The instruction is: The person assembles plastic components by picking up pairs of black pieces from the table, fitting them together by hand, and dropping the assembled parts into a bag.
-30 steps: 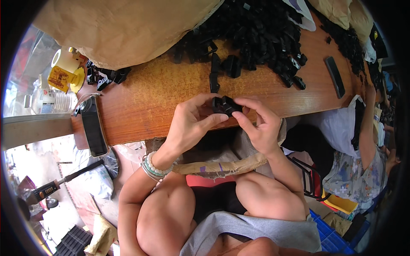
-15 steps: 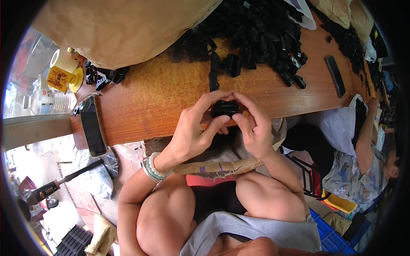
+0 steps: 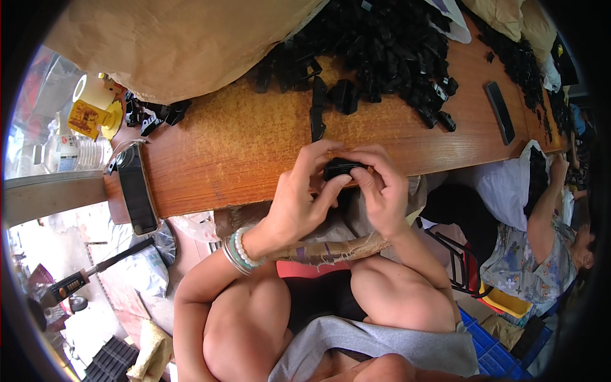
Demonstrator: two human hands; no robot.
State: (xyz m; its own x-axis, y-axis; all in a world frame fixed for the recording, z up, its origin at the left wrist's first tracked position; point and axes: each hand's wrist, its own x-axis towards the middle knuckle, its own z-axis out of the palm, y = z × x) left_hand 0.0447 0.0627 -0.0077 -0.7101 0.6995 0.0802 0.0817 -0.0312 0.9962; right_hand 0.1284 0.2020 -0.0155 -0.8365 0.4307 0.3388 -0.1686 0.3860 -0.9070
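Note:
A small glossy black plastic part is held between my two hands, just over the near edge of the wooden table. My left hand grips it from the left, thumb on its near side and fingers curled behind. From the right, my right hand pinches it with thumb and fingers. The fingers cover both ends of the part. Just beyond my hands, a long narrow black piece lies on the table, with a blocky black piece beside it.
A heap of black plastic parts covers the table's far side. A large brown paper sack stands far left. A black phone-like slab lies right; a dark case rests at the left edge. Another person sits at right.
The black part has shifted slightly right and tilted in my fingers. My left hand has moved a little to the right with it. The other person's arm at right has shifted.

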